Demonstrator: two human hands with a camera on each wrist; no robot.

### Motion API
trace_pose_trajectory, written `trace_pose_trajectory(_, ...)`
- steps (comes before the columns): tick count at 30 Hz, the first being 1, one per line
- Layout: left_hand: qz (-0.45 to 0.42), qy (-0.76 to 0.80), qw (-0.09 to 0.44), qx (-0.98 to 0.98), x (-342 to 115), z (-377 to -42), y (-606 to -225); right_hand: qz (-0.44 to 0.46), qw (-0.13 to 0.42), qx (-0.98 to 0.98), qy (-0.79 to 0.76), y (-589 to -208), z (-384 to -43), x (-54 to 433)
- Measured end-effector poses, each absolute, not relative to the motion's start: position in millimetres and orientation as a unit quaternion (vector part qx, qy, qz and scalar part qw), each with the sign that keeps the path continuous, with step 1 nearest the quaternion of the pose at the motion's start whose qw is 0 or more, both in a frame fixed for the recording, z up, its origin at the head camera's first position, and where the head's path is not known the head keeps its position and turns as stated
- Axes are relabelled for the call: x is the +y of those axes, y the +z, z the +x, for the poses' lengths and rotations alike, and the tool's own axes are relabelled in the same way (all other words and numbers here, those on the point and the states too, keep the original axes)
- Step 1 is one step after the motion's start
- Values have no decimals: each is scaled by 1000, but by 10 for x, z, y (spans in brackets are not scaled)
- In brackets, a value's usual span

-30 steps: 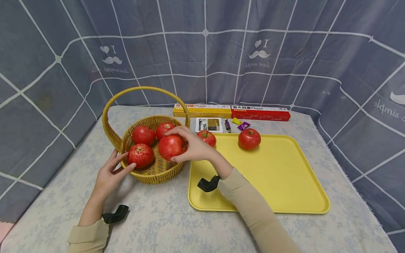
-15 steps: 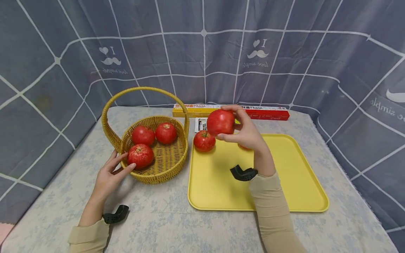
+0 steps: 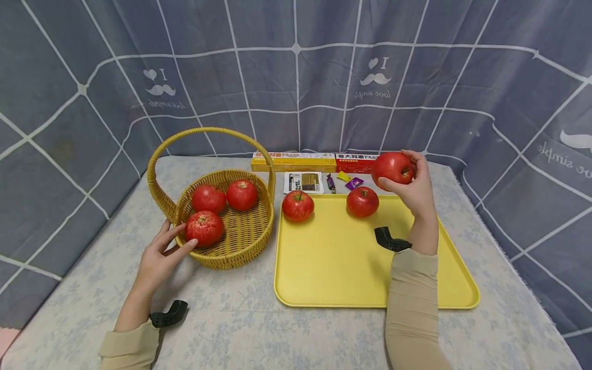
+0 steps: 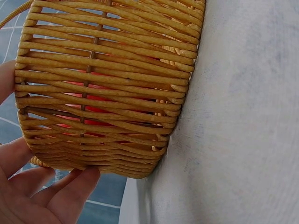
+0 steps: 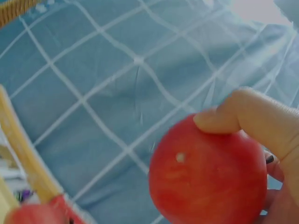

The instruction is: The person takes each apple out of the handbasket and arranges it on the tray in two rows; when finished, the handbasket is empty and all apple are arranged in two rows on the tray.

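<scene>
A red apple [image 3: 392, 171] is in my right hand [image 3: 420, 189], gripped between thumb and fingers above the back right part of the yellow tray [image 3: 333, 267]. In the right wrist view the thumb presses on the held apple [image 5: 205, 172]. My left hand [image 3: 159, 259] grips the near left rim of the wicker basket [image 3: 240, 257]; the left wrist view shows its fingers [image 4: 77, 193] against the woven wall. Three apples lie inside the basket, the nearest apple [image 3: 204, 228] beside my left thumb. Along the tray's back edge sit a left apple [image 3: 298, 206] and a right apple [image 3: 363, 202].
Behind the tray lie a yellow pasta box [image 3: 296, 163], a red pasta box [image 3: 353, 164], a flat white packet [image 3: 303, 183] and several small wrapped candies [image 3: 343, 177]. The basket's tall handle [image 3: 210, 129] arches over it. A grey checked curtain [image 3: 324, 77] hangs behind.
My right hand has lifted the apple out of the basket and carried it rightward, past the two apples at the tray's back edge. The left hand stays on the basket.
</scene>
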State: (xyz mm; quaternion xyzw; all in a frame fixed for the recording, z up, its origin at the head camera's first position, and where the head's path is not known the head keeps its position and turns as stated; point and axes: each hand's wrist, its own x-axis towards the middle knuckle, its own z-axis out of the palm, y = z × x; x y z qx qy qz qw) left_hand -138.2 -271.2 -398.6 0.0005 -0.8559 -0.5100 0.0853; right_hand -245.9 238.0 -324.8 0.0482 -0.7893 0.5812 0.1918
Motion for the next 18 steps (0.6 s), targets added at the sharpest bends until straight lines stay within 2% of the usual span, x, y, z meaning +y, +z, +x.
trace_pose_trajectory(18, -3, -509, 84, -857, -2718, -1378, -3993, -173, 183, -789, 560, -3773, -2733, 2590)
